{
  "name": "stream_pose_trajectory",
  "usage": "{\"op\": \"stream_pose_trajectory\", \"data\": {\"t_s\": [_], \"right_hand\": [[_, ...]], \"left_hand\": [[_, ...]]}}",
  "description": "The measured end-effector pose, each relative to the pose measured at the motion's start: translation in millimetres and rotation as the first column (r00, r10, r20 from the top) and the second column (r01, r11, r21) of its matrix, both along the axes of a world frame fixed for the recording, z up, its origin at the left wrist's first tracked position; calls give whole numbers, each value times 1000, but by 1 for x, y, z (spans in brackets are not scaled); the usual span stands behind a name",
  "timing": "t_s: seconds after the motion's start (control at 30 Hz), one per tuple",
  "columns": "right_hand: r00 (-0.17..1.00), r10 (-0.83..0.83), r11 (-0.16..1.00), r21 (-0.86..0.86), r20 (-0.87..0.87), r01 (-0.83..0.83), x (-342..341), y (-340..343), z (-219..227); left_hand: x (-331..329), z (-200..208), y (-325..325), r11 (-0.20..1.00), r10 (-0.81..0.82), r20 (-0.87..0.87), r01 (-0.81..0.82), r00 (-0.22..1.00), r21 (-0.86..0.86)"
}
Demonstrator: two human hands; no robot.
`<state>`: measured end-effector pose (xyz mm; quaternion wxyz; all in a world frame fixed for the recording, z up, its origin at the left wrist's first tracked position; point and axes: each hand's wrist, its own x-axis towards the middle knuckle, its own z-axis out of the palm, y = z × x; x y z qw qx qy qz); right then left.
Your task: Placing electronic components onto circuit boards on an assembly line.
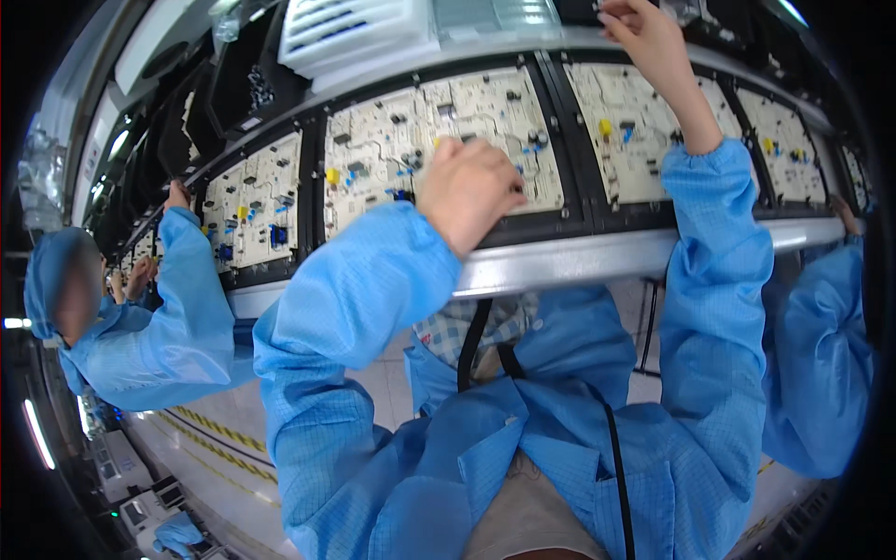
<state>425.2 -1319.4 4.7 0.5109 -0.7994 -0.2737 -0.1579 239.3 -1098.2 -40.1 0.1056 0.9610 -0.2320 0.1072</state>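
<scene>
blue cleanroom smock sleeves (355, 308) up close, left hand (467, 191) curled shut, pressing onto the cream circuit board (439, 149) in its black carrier frame, right hand (644, 33) reaching up top, grip hidden, so a hard push might bend pins.

A long conveyor line (607, 257) runs across the room in front of the workers, edged along its near side by a pale metal rail. On it sit black carrier frames (313, 177), one after another, touching or nearly so. Each frame holds a cream circuit board: the middle board (392, 149) carries yellow, blue and black parts, the board to its right (630, 131) has a yellow part near its middle, and the board to the left (252, 210) shows a dark blue block. Further boards trail off both ways, too warped at the edges to read clearly.
</scene>
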Motion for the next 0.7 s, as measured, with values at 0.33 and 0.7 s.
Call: {"op": "stream_pose_trajectory", "data": {"t_s": [0.33,0.7], "right_hand": [[697,-208,783,-310,687,539,127,17,22],[936,266,750,-660,232,-49,48,255,26]], "left_hand": [[-13,-22,-7,997,-40,209,25,977,75],[-6,-26,-8,992,-38,272,69,961,-107]]}}
